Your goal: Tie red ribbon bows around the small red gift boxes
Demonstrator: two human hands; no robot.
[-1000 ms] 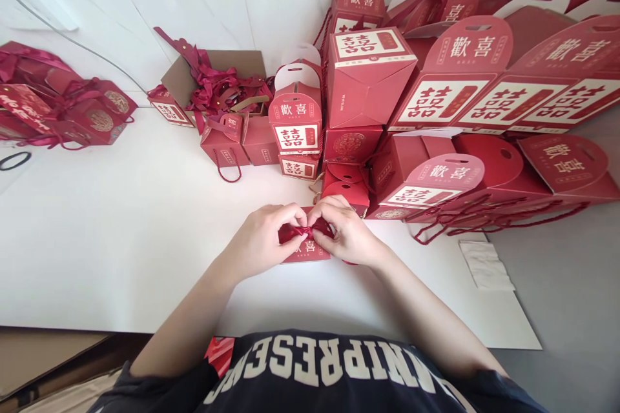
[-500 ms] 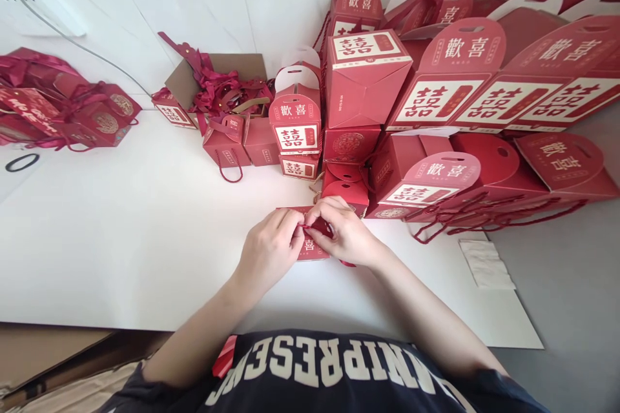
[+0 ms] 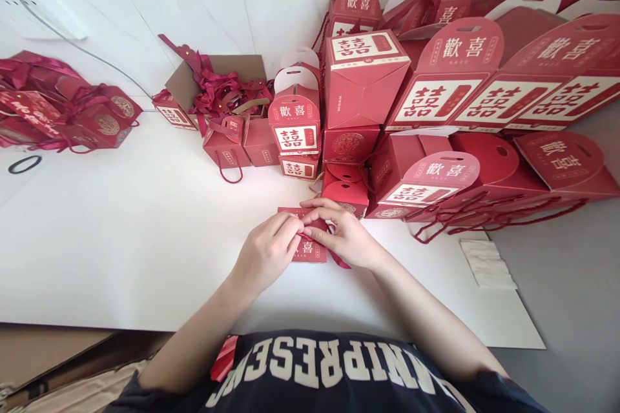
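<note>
A small red box (image 3: 310,251) with pale lettering lies on the white table in front of me, partly covered by my fingers. My left hand (image 3: 271,246) is closed at the box's top, its fingertips pinching a dark red ribbon. From the right, my right hand (image 3: 341,232) reaches over the box, thumb and forefinger at the same ribbon, the other fingers stretched out more loosely. A ribbon end (image 3: 339,260) hangs out beyond the box's right side, under my right hand.
Many red gift boxes (image 3: 445,100) are stacked at the back right. An open carton (image 3: 249,68) holds red ribbons. More ribboned boxes (image 3: 104,122) and a black ring (image 3: 24,164) are at the left. Folded white tissue (image 3: 487,263) lies at the right.
The fingers of my right hand have spread and lifted a little from the ribbon. More of the box's top and of the ribbon end now shows.
</note>
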